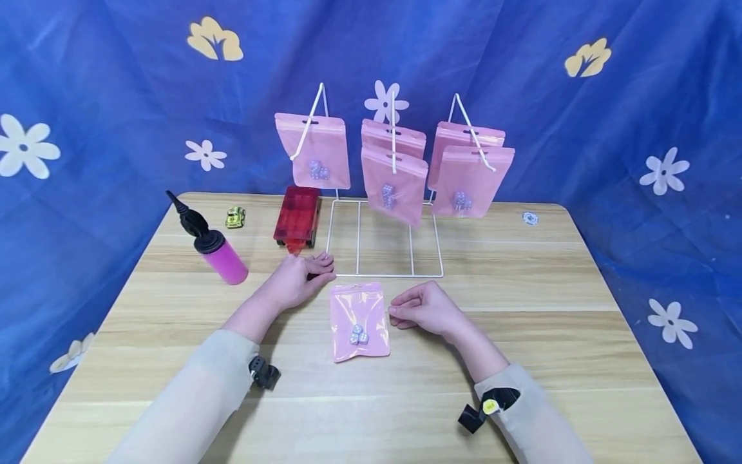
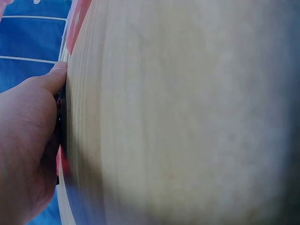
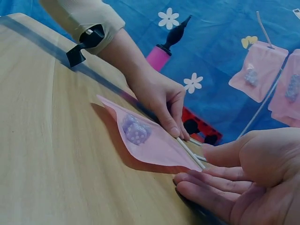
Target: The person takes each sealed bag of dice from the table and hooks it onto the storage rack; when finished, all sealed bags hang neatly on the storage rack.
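A pink zip bag (image 1: 344,306) with three pale dice (image 1: 359,336) showing in it lies on the table. Behind it stands a white wire display rack (image 1: 385,276), with pink zip bags hanging on its hooks. At the front left corner of the rack's base, my left hand (image 1: 298,278) pinches the wire between thumb and fingers; in the left wrist view, the thumb (image 2: 58,70) reaches toward the rack. Close beside the bag's right edge is my right hand (image 1: 426,309), fingers loosely bent and thumb apart from them. Whether its fingertips touch the bag I cannot tell.
Left of the rack is a red toy vehicle (image 1: 297,212). Farther left lie a small yellow-green toy car (image 1: 235,217) and a pink hand pump (image 1: 227,261) with a black nozzle. A small white-and-blue piece (image 1: 530,218) lies at the back right. Blue cloth (image 1: 522,77) hangs behind the table.
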A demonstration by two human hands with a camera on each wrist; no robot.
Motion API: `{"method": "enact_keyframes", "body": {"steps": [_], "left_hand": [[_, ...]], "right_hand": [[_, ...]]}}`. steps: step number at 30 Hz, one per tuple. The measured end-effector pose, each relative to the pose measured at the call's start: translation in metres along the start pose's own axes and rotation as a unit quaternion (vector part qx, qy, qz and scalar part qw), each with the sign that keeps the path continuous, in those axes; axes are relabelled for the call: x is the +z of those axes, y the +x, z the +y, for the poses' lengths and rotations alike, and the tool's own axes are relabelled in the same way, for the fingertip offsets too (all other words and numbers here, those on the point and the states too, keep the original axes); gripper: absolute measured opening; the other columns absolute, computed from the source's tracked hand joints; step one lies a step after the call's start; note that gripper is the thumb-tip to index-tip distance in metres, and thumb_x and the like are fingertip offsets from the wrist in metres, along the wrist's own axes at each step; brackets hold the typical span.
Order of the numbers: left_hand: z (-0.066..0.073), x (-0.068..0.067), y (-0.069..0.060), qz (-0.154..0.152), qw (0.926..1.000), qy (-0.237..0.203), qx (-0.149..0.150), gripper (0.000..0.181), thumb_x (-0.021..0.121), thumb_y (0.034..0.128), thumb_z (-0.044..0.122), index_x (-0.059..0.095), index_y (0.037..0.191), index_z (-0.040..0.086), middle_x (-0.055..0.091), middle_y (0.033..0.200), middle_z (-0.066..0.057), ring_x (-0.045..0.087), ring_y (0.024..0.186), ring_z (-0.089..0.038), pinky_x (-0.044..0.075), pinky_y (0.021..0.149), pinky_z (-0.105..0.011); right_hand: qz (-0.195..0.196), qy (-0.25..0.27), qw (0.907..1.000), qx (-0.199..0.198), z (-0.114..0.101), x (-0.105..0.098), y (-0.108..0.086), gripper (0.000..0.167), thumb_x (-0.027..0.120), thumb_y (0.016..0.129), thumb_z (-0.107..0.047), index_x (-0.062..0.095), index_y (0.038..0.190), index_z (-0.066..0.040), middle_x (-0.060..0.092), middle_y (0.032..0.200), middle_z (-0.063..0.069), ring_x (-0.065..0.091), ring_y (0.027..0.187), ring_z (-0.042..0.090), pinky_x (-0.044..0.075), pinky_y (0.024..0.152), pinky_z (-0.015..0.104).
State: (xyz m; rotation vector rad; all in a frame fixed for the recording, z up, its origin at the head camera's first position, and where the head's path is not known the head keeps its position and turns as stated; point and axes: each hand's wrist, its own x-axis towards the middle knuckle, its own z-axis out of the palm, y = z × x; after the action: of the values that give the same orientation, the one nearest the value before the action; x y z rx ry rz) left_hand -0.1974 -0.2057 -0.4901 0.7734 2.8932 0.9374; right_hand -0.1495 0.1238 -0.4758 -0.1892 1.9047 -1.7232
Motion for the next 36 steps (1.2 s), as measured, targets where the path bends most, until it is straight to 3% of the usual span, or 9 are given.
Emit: {"method": "enact_keyframes", "body": {"steps": [8,16,27,32,36], "left_hand": [[0.001,0.000,0.002,0.001,1.0000,0.001,-0.001,0.030,0.076,0.1012,0.020,0.076,0.125,0.002,0.066,0.138,-0.015,0.057,0.137,-0.031,0.034,0.122,-0.053],[0.000,0.001,0.002,0.009,0.9999,-0.004,0.005,0.030,0.077,0.1007,0.020,0.076,0.125,0.002,0.066,0.138,-0.015,0.057,0.136,-0.031,0.033,0.122,-0.055],[-0.001,-0.001,0.003,0.010,0.9999,0.005,0.009,0.028,0.078,0.0990,0.017,0.078,0.122,0.001,0.067,0.135,-0.016,0.058,0.135,-0.031,0.036,0.121,-0.054],[-0.001,0.000,0.002,0.011,0.9999,0.001,0.008,0.029,0.079,0.0978,0.016,0.078,0.122,0.000,0.068,0.134,-0.016,0.059,0.134,-0.031,0.039,0.119,-0.053],[-0.001,0.000,0.002,0.009,0.9999,0.006,0.012,0.029,0.078,0.0976,0.012,0.076,0.123,-0.001,0.068,0.134,-0.016,0.059,0.134,-0.033,0.039,0.119,-0.055]], "right_hand": [[-0.005,-0.009,0.9989,0.046,-0.002,0.011,0.009,0.020,0.081,0.092,-0.003,0.074,0.102,0.013,0.077,0.086,0.022,0.077,0.070,0.021,0.066,0.068,0.035],[0.008,-0.029,0.9987,0.041,-0.002,0.020,0.014,0.015,0.082,0.089,0.004,0.071,0.096,0.012,0.075,0.075,0.017,0.071,0.059,0.016,0.064,0.058,0.029],[-0.020,-0.021,0.9983,-0.051,-0.005,0.024,0.010,0.010,0.075,0.093,0.005,0.068,0.098,0.010,0.072,0.082,0.012,0.072,0.071,0.018,0.066,0.069,0.034],[-0.007,-0.046,0.9947,-0.091,-0.009,0.026,0.004,0.013,0.073,0.095,0.004,0.070,0.104,0.011,0.070,0.086,0.009,0.067,0.075,0.013,0.059,0.068,0.024],[0.005,-0.061,0.9909,-0.120,-0.014,0.026,0.000,0.010,0.073,0.094,0.007,0.073,0.104,0.010,0.072,0.088,0.008,0.069,0.078,0.014,0.063,0.072,0.031]]}}
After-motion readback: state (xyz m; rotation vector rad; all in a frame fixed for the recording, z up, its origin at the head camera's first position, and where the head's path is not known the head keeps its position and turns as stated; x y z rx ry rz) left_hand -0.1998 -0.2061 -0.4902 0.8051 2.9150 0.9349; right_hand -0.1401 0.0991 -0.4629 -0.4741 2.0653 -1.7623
